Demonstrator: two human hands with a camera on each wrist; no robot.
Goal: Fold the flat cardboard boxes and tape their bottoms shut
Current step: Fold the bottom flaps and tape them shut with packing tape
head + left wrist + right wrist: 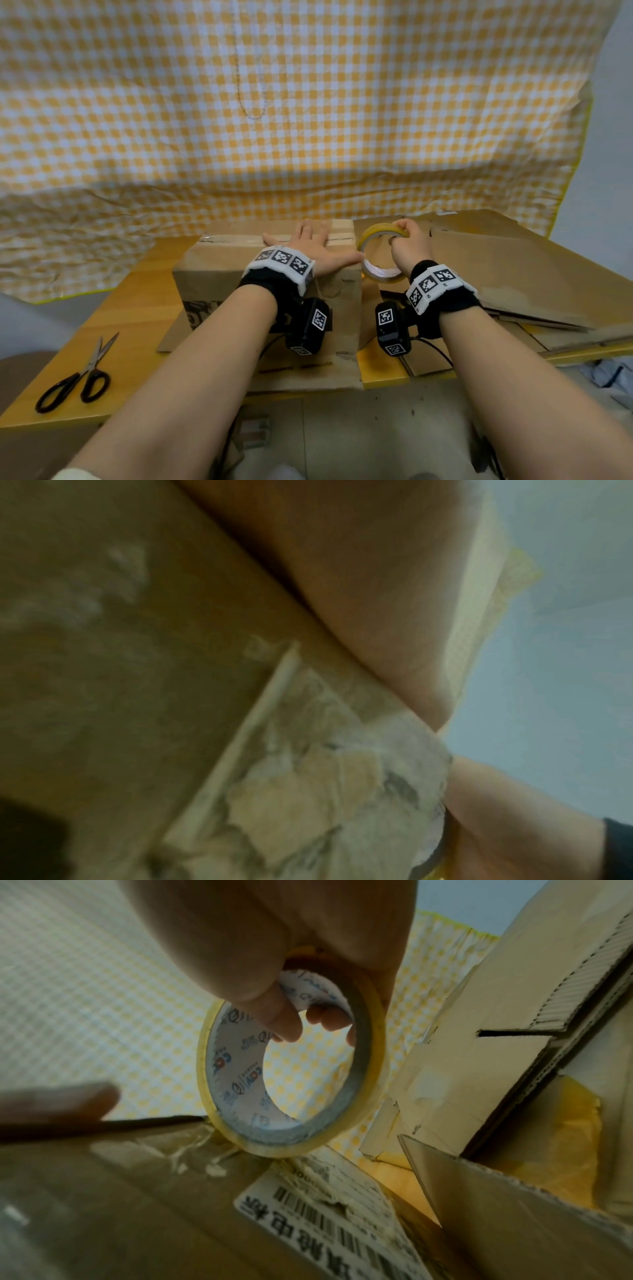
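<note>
A folded brown cardboard box (219, 274) stands on the wooden table with its taped side up. My left hand (315, 245) lies flat on that top, fingers spread, pressing near the right end of the seam. My right hand (409, 245) grips a yellowish tape roll (376, 253) just off the box's right edge, fingers hooked through its core. In the right wrist view the tape roll (291, 1069) touches the box's top corner beside a torn shipping label (329, 1210). The left wrist view is blurred, showing the box wall (120, 669) and my palm (359, 588).
Black-handled scissors (77, 375) lie at the table's front left. Flat cardboard sheets (507, 267) are stacked on the right half of the table, and another sheet (308, 370) lies under the box. A yellow checked cloth (274, 102) hangs behind.
</note>
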